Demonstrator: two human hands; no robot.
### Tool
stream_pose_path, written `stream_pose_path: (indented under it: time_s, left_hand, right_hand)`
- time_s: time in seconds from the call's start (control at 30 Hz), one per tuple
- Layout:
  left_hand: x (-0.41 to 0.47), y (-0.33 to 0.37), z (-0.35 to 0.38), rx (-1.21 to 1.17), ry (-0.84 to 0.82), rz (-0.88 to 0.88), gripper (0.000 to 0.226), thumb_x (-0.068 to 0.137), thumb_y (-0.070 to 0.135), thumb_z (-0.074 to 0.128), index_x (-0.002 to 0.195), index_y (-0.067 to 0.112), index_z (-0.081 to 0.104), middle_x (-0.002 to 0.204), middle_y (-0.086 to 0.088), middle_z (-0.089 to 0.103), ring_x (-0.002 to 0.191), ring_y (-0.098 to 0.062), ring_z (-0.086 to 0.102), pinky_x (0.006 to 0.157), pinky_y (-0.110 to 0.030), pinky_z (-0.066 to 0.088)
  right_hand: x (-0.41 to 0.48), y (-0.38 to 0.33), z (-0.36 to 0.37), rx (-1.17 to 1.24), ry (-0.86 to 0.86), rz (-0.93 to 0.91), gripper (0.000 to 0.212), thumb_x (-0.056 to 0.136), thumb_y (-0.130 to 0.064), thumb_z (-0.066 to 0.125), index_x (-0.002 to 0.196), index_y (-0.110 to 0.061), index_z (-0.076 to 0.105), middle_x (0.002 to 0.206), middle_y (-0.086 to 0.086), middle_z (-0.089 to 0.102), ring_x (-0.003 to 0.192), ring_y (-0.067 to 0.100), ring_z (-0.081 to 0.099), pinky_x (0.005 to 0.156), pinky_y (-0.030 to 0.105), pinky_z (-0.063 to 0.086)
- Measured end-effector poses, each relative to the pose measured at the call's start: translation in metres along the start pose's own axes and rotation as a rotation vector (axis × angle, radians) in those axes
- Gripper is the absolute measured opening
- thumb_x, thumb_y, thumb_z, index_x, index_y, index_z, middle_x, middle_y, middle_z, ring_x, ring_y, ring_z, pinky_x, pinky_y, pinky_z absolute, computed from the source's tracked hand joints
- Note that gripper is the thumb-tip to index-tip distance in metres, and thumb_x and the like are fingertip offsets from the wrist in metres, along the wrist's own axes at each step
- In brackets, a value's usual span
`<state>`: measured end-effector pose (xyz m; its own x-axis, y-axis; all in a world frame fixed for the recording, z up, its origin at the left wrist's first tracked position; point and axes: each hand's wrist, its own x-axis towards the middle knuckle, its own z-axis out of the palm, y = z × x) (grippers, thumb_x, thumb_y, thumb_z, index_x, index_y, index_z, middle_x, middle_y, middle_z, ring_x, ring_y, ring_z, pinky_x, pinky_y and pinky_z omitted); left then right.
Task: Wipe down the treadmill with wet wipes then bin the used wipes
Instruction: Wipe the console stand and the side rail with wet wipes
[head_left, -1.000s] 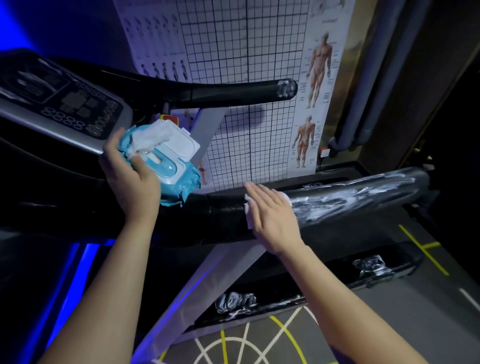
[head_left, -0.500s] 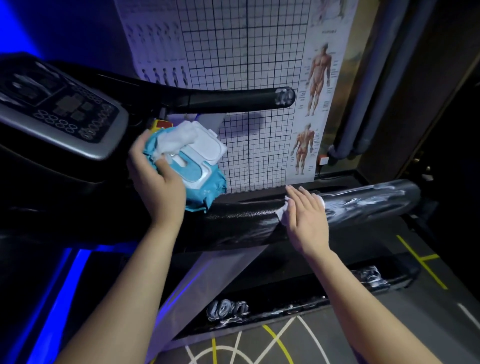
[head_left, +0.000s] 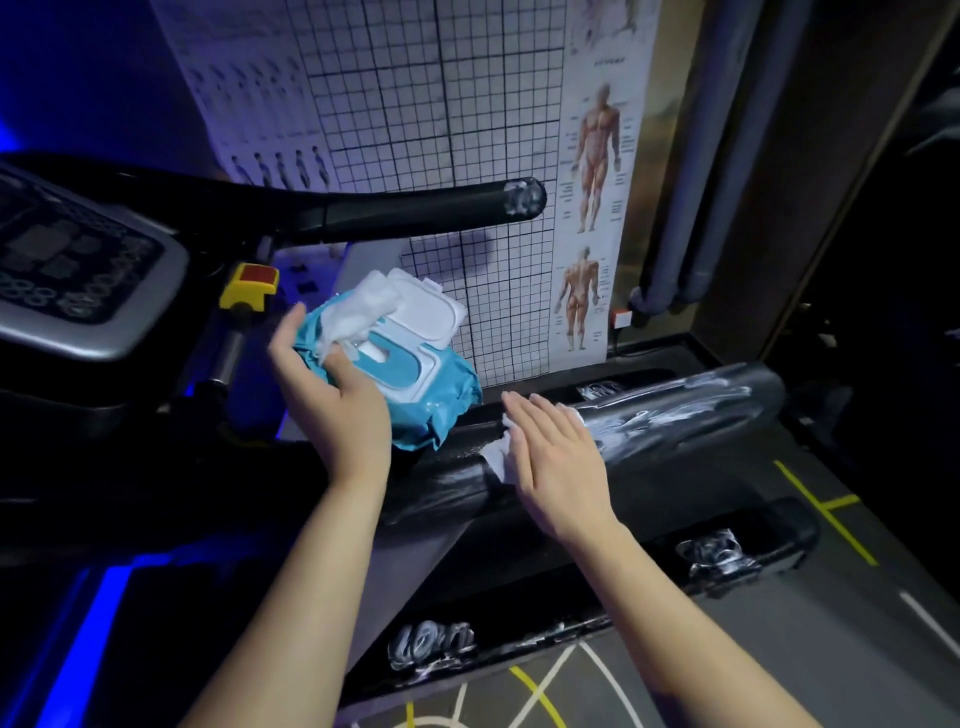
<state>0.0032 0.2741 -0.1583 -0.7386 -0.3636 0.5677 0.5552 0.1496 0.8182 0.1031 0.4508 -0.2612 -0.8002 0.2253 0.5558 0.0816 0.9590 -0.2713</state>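
1. The treadmill (head_left: 130, 457) is big and black; it fills the left and the middle of the view.
2. A wall chart (head_left: 415, 104) with a grid of squares and body pictures hangs behind it.
3. The long black side bar (head_left: 701, 410) runs off to the right; its right part looks wet and shiny.
4. The grey button panel (head_left: 78, 270) sits at the far left.
5. The blue pack of wet wipes (head_left: 415, 384) is up in the air near the side bar; its white lid (head_left: 431, 312) is flipped open and a fresh wipe (head_left: 363, 306) sticks out.
6. The left hand (head_left: 332, 400) grips the pack, fingers under it and thumb on top.
7. The right hand (head_left: 556, 462) lies flat with straight fingers on the side bar.
8. A used white wipe (head_left: 496, 452) is pressed under that hand, against the bar.
9. A small yellow clip (head_left: 249, 288) with a red top sits beside the panel.
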Motion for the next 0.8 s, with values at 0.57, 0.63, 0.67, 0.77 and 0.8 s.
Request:
stream_pose_path:
  time_s: [0.57, 0.63, 0.67, 0.77, 0.8]
  left_hand:
    - [-0.054, 0.03, 0.1, -0.004, -0.103, -0.044, 0.05, 0.099, 0.004, 0.044, 0.148, 0.015, 0.05, 0.147, -0.004, 0.056, 0.136, -0.019, 0.054, 0.118, -0.04, 0.042]
    - [-0.059, 0.031, 0.108, -0.002, -0.11, -0.043, 0.05, 0.099, 0.004, 0.044, 0.148, 0.014, 0.049, 0.146, -0.002, 0.055, 0.136, -0.018, 0.054, 0.118, -0.039, 0.042]
    - [-0.061, 0.032, 0.111, -0.002, -0.11, -0.041, 0.05, 0.099, 0.004, 0.044, 0.148, 0.015, 0.049, 0.146, -0.001, 0.055, 0.136, -0.017, 0.054, 0.118, -0.039, 0.042]
    - [-0.066, 0.032, 0.119, -0.004, -0.11, -0.041, 0.05, 0.1, 0.004, 0.044, 0.148, 0.016, 0.05, 0.146, -0.001, 0.055, 0.136, -0.016, 0.054, 0.118, -0.039, 0.042]
    - [-0.068, 0.032, 0.121, -0.003, -0.111, -0.044, 0.049, 0.1, 0.003, 0.045, 0.147, 0.016, 0.05, 0.145, -0.001, 0.055, 0.135, -0.016, 0.054, 0.118, -0.037, 0.042]
  right_hand:
    - [0.016, 0.172, -0.047, -0.035, 0.029, 0.128, 0.046, 0.106, -0.029, 0.031, 0.139, -0.018, 0.06, 0.141, -0.008, 0.06, 0.135, 0.015, 0.049, 0.118, 0.038, 0.031]
    - [0.018, 0.186, -0.049, -0.035, 0.038, 0.129, 0.046, 0.106, -0.03, 0.03, 0.139, -0.018, 0.06, 0.141, -0.007, 0.06, 0.135, 0.016, 0.05, 0.117, 0.039, 0.031]
    - [0.019, 0.192, -0.051, -0.035, 0.042, 0.131, 0.046, 0.106, -0.03, 0.03, 0.138, -0.018, 0.06, 0.14, -0.007, 0.061, 0.134, 0.016, 0.05, 0.117, 0.039, 0.031]
    - [0.021, 0.212, -0.053, -0.043, 0.069, 0.154, 0.046, 0.106, -0.03, 0.03, 0.136, -0.016, 0.062, 0.138, -0.005, 0.062, 0.133, 0.018, 0.051, 0.116, 0.041, 0.033]
    - [0.022, 0.218, -0.054, -0.042, 0.077, 0.171, 0.047, 0.106, -0.031, 0.029, 0.136, -0.016, 0.062, 0.138, -0.004, 0.063, 0.133, 0.019, 0.052, 0.116, 0.042, 0.033]
